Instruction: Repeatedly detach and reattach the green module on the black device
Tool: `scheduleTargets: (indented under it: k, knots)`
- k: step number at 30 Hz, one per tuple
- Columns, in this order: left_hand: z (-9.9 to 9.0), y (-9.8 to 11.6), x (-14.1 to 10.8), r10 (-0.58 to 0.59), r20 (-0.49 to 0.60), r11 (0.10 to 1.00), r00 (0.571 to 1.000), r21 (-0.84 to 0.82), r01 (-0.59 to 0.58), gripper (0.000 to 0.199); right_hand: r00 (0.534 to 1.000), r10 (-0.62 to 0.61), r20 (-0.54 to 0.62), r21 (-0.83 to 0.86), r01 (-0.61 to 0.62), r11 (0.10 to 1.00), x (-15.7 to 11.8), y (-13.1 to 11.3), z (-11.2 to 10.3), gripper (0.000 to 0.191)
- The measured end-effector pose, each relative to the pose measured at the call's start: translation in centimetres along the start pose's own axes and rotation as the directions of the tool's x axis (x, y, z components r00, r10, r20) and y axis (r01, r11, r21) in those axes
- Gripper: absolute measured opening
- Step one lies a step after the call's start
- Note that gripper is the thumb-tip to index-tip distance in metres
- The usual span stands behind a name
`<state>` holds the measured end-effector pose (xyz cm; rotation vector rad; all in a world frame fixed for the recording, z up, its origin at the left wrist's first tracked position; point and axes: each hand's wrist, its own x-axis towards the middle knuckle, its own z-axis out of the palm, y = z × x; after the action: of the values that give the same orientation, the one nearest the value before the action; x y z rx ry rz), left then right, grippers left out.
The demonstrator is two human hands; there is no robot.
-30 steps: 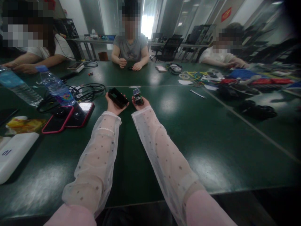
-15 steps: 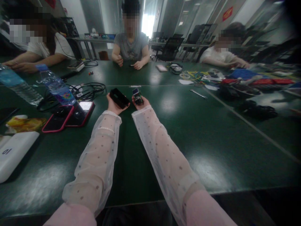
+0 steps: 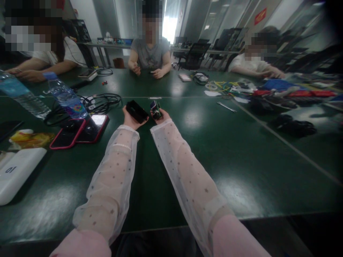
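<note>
My left hand (image 3: 130,120) is closed around a black rectangular case (image 3: 137,111), its open hollow side facing up. Just to the right, my right hand (image 3: 164,116) grips a small electronic circuit board (image 3: 155,110) with a dark screen-like face and a green edge. The case and the board are close together but apart, both above the green table (image 3: 198,167). Fingers behind each thing are partly hidden.
Left of my arms lie two red-edged phones (image 3: 66,135), a water bottle (image 3: 65,95), black cables (image 3: 104,101) and a white power bank (image 3: 23,175). A wrench (image 3: 226,107) lies to the right, before heaped wires (image 3: 227,86). Several people sit around the table.
The circuit board in my right hand has turned slightly, so its face shows more edge-on. My left hand holds the case almost as before. The view has shifted a little.
</note>
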<state>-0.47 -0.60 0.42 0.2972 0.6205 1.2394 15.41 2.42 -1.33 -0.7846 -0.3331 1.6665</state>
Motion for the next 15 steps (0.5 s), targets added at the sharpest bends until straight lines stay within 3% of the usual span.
scheduleTargets:
  k: [5, 9, 12, 15]
  knots:
    - [0.0, 0.0, 0.0, -0.018, 0.005, 0.999, 1.000, 0.030, 0.017, 0.070, 0.994, -0.092, -0.059, -0.076, 0.088, 0.993, 0.5, -0.1, 0.7, 0.015]
    - [-0.2, -0.1, 0.3, -0.010, -0.012, 1.000, 1.000, 0.003, 0.010, 0.069, 0.964, -0.254, -0.077, -0.173, 0.238, 0.956, 0.8, -0.5, 2.0, 0.030]
    - [-0.2, -0.1, 0.4, -0.022, -0.013, 1.000, 1.000, -0.004, 0.022, 0.072, 0.920, -0.390, 0.036, -0.287, 0.383, 0.878, 0.5, -0.9, 3.5, 0.035]
    - [0.0, -0.1, 0.0, -0.043, 0.019, 0.999, 0.999, 0.017, 0.042, 0.074, 0.892, -0.400, 0.212, -0.329, 0.450, 0.830, -0.7, -0.9, 5.3, 0.034]
